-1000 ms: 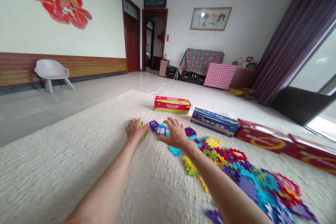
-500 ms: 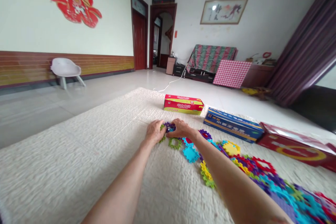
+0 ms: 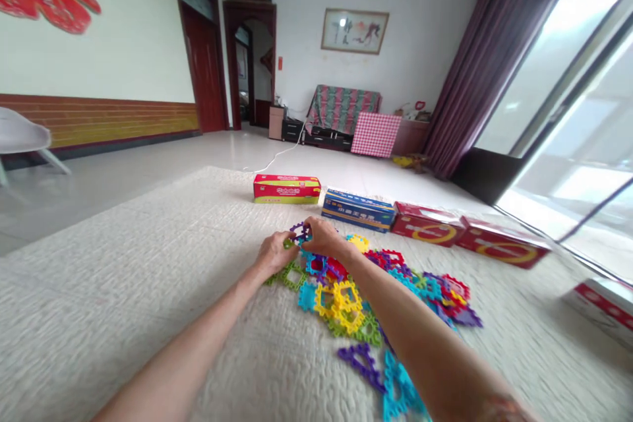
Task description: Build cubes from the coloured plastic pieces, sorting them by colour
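Note:
Both hands meet at the far left end of a spread of colourful plastic interlocking tiles with toothed edges. My left hand (image 3: 275, 252) is closed on a green toothed tile (image 3: 288, 244), mostly hidden by its fingers. My right hand (image 3: 325, 237) curls its fingers round the edge of a purple toothed tile (image 3: 299, 232), which sits between the two hands. Just below my left hand lies a green square frame tile (image 3: 294, 275). Blue, yellow and red tiles lie under and beside my right forearm, with a yellow frame tile (image 3: 347, 293) among them.
Behind the tiles stand a red-and-yellow box (image 3: 287, 191), a blue box (image 3: 359, 210) and two dark red boxes (image 3: 428, 224) in a row. Everything lies on a cream quilted mat (image 3: 148, 264). A white-and-red box (image 3: 601, 310) is at the right; a pale chair (image 3: 22, 132) stands far left.
My view has turned to the right, bringing the window and more tiles and boxes into sight. Both hands stay close together at the green and purple tiles.

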`<control>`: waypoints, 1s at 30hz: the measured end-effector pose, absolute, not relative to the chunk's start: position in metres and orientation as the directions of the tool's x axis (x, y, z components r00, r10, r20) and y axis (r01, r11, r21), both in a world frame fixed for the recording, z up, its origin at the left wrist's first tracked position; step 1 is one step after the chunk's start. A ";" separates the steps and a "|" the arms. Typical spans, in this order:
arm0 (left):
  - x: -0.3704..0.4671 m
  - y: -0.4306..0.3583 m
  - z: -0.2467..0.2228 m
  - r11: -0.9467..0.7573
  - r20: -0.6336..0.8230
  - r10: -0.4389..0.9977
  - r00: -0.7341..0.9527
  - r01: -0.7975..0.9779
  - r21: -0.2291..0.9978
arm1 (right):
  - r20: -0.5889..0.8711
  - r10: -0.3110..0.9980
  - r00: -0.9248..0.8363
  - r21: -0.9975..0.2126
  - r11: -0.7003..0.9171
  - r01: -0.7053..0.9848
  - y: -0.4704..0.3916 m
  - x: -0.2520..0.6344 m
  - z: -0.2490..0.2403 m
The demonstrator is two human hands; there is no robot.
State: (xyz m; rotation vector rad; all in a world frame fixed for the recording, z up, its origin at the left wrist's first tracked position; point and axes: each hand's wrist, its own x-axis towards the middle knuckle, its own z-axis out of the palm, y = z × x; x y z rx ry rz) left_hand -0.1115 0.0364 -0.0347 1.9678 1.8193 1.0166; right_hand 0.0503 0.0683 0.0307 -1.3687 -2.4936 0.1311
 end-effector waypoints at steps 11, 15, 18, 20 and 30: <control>0.012 0.028 0.000 -0.327 0.261 0.945 0.198 0.517 0.791 | 0.352 0.912 -0.210 -0.343 0.334 0.878 0.042 0.187 0.060; 0.015 0.047 0.005 -0.336 0.289 0.940 0.183 0.655 0.677 | 0.388 0.915 -0.112 -0.458 0.297 0.838 0.042 0.230 0.059; 0.005 0.072 0.001 -0.197 0.255 0.965 0.053 0.790 0.581 | 0.346 0.932 -0.109 -0.496 0.281 0.821 0.043 0.249 0.052; -0.002 0.088 -0.007 -0.131 0.231 0.973 0.000 0.822 0.555 | 0.337 0.933 -0.129 -0.485 0.289 0.825 0.042 0.255 0.046; 0.006 0.102 -0.030 -0.125 0.237 0.972 0.010 0.868 0.480 | 0.458 0.844 0.281 -0.506 -0.012 0.863 0.022 0.331 -0.005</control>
